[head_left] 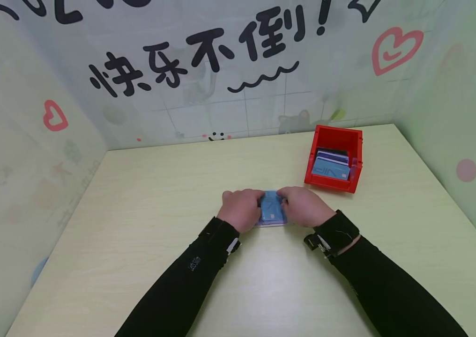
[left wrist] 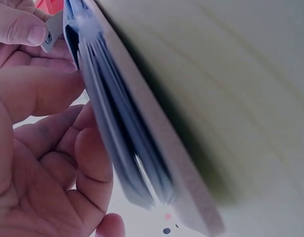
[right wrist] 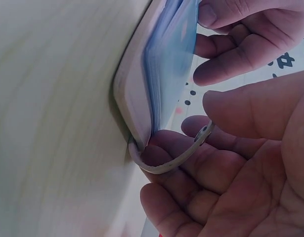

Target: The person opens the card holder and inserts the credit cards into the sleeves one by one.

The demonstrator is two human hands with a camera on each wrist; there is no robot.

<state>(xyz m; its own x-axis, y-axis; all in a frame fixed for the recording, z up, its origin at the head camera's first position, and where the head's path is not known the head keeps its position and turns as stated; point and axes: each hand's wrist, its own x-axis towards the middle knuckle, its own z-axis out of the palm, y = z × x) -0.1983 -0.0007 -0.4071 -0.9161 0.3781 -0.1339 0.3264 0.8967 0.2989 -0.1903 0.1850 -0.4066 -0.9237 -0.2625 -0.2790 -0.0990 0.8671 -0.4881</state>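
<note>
A small card holder (head_left: 272,207) with clear bluish sleeves and a pale pinkish cover lies on the table between the two hands. Its sleeves (left wrist: 119,133) stand fanned above the cover in the left wrist view. My left hand (head_left: 241,208) holds the left side, thumb and curled fingers against the sleeve edges. On the other side, my right hand (head_left: 305,207) pinches the holder's snap strap (right wrist: 164,165) between thumb and fingers. The strap curves up from the cover, with a metal snap (right wrist: 202,133) near its end.
Behind and right of the hands stands a red bin (head_left: 331,184) with several cards (head_left: 330,168) in it, a blue one in front. The pale wood table (head_left: 158,196) meets printed wall panels (head_left: 204,112) at the back and both sides.
</note>
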